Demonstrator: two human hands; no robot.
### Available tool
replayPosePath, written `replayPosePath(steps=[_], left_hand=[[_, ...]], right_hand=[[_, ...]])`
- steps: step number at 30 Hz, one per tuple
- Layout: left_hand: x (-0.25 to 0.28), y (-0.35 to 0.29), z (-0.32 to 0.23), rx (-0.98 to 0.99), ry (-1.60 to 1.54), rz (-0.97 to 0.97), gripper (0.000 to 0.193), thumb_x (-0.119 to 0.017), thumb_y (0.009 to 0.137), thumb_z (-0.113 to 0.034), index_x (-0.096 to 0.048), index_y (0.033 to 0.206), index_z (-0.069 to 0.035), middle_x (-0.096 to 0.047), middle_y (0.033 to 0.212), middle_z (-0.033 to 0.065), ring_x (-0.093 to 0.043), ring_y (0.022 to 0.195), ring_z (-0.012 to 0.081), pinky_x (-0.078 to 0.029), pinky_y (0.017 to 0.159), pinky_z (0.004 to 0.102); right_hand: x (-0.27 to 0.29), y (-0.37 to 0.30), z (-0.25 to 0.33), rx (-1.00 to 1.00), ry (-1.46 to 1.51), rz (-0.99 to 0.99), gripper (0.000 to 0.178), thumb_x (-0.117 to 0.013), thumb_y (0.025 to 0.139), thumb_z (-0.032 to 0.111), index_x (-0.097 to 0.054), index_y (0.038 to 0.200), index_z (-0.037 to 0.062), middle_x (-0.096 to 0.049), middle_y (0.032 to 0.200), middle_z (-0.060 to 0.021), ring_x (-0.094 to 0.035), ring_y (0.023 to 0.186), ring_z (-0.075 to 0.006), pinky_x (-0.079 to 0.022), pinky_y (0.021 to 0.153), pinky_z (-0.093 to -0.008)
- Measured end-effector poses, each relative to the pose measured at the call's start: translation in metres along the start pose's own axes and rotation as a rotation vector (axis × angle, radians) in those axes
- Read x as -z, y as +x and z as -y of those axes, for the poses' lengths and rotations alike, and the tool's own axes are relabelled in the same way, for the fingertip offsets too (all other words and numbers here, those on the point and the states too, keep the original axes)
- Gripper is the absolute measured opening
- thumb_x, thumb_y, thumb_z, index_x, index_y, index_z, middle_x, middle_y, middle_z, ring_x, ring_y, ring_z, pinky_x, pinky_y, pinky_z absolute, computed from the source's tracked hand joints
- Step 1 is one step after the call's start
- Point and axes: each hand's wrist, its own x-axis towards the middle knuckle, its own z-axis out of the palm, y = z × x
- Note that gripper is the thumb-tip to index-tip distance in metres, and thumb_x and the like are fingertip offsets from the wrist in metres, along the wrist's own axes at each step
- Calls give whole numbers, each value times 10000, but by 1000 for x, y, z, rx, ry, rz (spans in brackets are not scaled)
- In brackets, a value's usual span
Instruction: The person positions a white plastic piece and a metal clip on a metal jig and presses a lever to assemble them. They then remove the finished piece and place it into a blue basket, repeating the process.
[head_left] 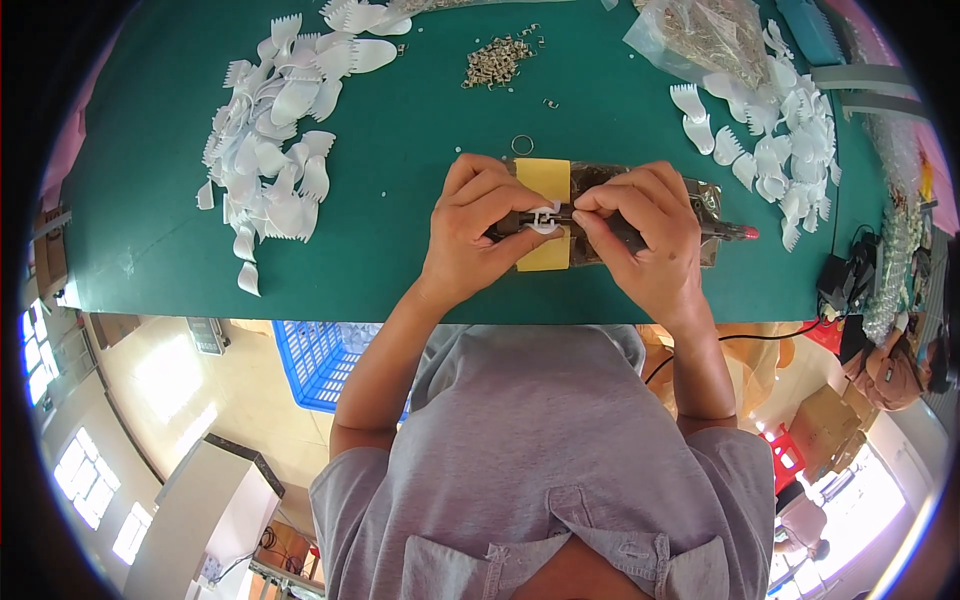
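Note:
My left hand (470, 225) pinches a small white plastic claw clip piece (543, 219) between thumb and fingers, above a flat brown tape-wrapped block (590, 255) with a yellow band (543, 178) across it. My right hand (652, 215) is closed in a pinch just right of the piece; what its fingertips grip is too small to make out. A dark tool with a red tip (750, 233) sticks out to the right from behind the right hand. A small metal ring (522, 145) lies beyond the block.
On the green table (400, 270), toothed white clip halves (280, 130) are heaped at the left, with another heap (790, 140) at the right. Small metal springs (495, 62) lie at the far middle, near a clear plastic bag (700, 40). A blue basket (315, 365) stands below the table edge.

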Motion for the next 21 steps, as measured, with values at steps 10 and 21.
replayPosePath(steps=[10,21], left_hand=[[1,-1,2,5,-4,4,310,-901,647,-60,-772,925,-112,-698,929,3,-598,969,249,-529,829,370],[1,-1,1,-37,8,-1,332,-914,649,-63,-779,948,-113,-704,941,-3,-598,973,254,-530,830,372]], right_hand=[[-6,6,6,173,20,128,200,-838,765,56,-739,932,102,-664,916,-12,-599,906,-239,-479,802,-388],[0,7,2,25,67,80,147,-821,825,41,-741,943,77,-677,847,-47,-617,851,-258,-507,764,-388]])
